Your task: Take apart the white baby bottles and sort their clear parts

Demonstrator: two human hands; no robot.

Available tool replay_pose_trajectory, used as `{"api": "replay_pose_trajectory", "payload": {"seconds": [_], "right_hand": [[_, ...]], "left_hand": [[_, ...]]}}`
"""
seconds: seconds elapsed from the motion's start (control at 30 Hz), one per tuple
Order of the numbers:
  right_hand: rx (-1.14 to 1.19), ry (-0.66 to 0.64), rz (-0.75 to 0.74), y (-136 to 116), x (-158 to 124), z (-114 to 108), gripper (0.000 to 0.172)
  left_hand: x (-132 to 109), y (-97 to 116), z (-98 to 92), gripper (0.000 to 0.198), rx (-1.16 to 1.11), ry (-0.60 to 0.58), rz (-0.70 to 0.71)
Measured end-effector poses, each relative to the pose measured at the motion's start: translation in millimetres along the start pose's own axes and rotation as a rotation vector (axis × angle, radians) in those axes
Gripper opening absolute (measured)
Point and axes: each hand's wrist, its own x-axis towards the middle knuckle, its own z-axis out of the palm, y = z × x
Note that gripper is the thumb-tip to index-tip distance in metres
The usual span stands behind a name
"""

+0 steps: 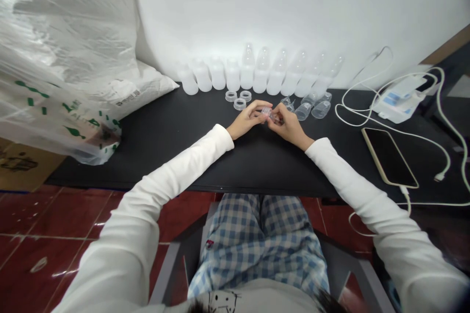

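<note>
In front of me, my left hand (250, 118) pinches a small clear bottle collar ring (266, 112). My right hand (288, 123) meets it from the other side, its fingers closed on a small clear piece that looks like a bottle nipple, partly hidden by the fingers. Left of the hands lie 3 loose clear collar rings (240, 104). Just right of them are small clear nipples (286, 101) and several clear dome caps (303, 111) on their sides. Behind stands a row of milky baby bottles (232, 76); those on the right wear clear domed tops (263, 58).
A big white sack (73, 24) and a printed plastic bag (84, 127) fill the left side of the black table (176, 142). On the right lie a phone (389, 157), a white power strip (398, 100) and looping white cables. A white wall backs the bottles.
</note>
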Motion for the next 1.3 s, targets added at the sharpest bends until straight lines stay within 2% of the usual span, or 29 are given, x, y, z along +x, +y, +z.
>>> {"api": "replay_pose_trajectory", "payload": {"seconds": [0.13, 0.23, 0.33, 0.43, 0.57, 0.63, 0.73, 0.87, 1.0, 1.1, 1.2, 1.3], "right_hand": [[-0.065, 0.004, -0.048, -3, 2, 0, 0.027], [-0.159, -0.056, -0.203, -7, 1, -4, 0.021], [-0.300, -0.125, -0.307, -9, 1, -10, 0.018], [-0.415, -0.094, -0.269, -4, 1, -19, 0.013], [-0.536, -0.016, -0.148, 9, 4, -34, 0.013], [-0.561, -0.034, -0.104, 12, 5, -44, 0.018], [-0.529, -0.127, -0.060, 9, 5, -59, 0.023], [-0.571, -0.259, -0.014, 7, 4, -72, 0.023], [-0.713, -0.331, -0.009, 12, 1, -71, 0.025], [-0.819, -0.332, -0.001, 16, 0, -67, 0.033], [-0.882, -0.304, 0.028, 18, -1, -65, 0.040], [-0.864, -0.233, 0.046, 18, -1, -64, 0.042]], "left_hand": [[0, 5, 7.1, 0.062, -0.026, 0.070, -0.079], [0, 9, 8.7, 0.054, 0.027, 0.152, -0.154], [2, 12, 2.7, 0.060, 0.051, 0.281, -0.196], [5, 11, -9.3, 0.068, 0.055, 0.487, -0.170], [8, 5, -27.0, 0.067, 0.084, 0.744, 0.020], [9, -1, -34.7, 0.068, 0.107, 0.813, 0.063], [6, -9, -44.2, 0.065, 0.184, 0.880, 0.036], [-7, -13, -51.3, 0.052, 0.399, 0.895, -0.064], [-19, -7, -53.0, 0.037, 0.552, 0.856, -0.203], [-23, -6, -54.1, 0.032, 0.642, 0.779, -0.262], [-24, -10, -56.1, 0.031, 0.759, 0.685, -0.259], [-25, -11, -56.1, 0.031, 0.892, 0.685, -0.299]]}}
